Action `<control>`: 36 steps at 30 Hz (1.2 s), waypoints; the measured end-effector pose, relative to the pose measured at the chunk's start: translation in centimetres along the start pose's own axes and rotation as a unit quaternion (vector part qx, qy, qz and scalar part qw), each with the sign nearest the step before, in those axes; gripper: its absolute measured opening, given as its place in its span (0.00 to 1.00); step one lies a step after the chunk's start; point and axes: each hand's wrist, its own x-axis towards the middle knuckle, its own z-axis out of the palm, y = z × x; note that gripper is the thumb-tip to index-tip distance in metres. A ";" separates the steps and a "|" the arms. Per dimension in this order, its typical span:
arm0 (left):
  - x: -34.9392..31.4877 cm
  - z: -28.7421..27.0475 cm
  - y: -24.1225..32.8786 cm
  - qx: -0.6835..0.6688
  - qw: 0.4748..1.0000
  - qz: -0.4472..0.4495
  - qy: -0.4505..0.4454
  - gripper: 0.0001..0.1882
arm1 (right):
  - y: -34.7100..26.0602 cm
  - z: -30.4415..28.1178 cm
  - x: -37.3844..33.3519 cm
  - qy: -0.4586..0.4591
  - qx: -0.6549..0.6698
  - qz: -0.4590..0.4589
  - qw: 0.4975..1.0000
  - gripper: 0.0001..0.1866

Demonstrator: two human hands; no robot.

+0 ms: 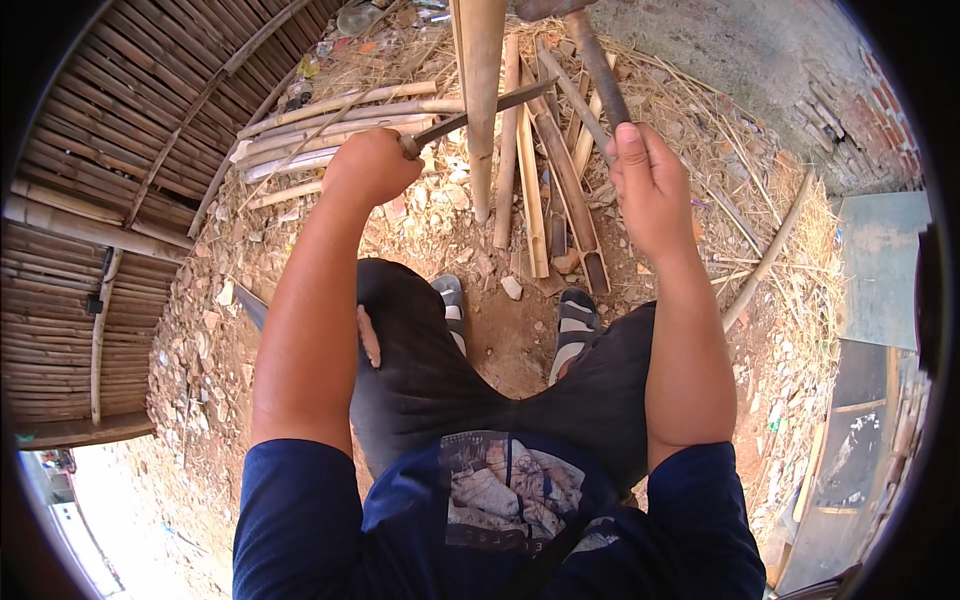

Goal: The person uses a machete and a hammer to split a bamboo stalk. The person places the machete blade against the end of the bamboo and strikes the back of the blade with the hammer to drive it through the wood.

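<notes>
My left hand (372,168) is closed round the handle of a long knife (525,94). Its blade slants up to the right across an upright bamboo pole (482,130), which hides the blade's middle. A narrow strip stands slightly apart along the pole's upper left side. On the right, my right hand (650,190) grips a hammer (603,80) by its dark wooden handle. The hammer's head is at the top edge, partly cut off, right of the pole and apart from the blade.
Split bamboo lengths (568,185) lie beyond my feet, with more bamboo poles (345,118) at the far left. A slatted bamboo wall (130,130) rises on the left, a worn masonry wall (750,80) at the far right. Rubble and straw cover the ground.
</notes>
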 end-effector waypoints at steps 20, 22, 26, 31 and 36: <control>0.4 -0.2 0.1 0.008 1.000 0.003 -0.012 0.21 | 4.8 1.9 0.9 0.041 -0.107 -0.020 0.993 0.27; 0.5 0.0 0.0 0.011 1.000 0.004 0.005 0.21 | 6.8 2.9 1.5 -0.026 -0.229 0.015 0.973 0.27; 0.4 0.5 -0.6 0.009 1.000 -0.005 0.019 0.21 | 5.4 2.8 1.6 -0.042 -0.187 0.063 0.979 0.27; 0.1 0.0 0.1 0.009 1.000 -0.005 0.005 0.20 | 2.9 1.1 1.2 0.061 -0.036 -0.029 0.997 0.26; -0.1 -0.3 1.0 0.015 1.000 0.000 0.004 0.20 | 5.6 2.2 1.4 -0.059 -0.285 0.017 0.957 0.27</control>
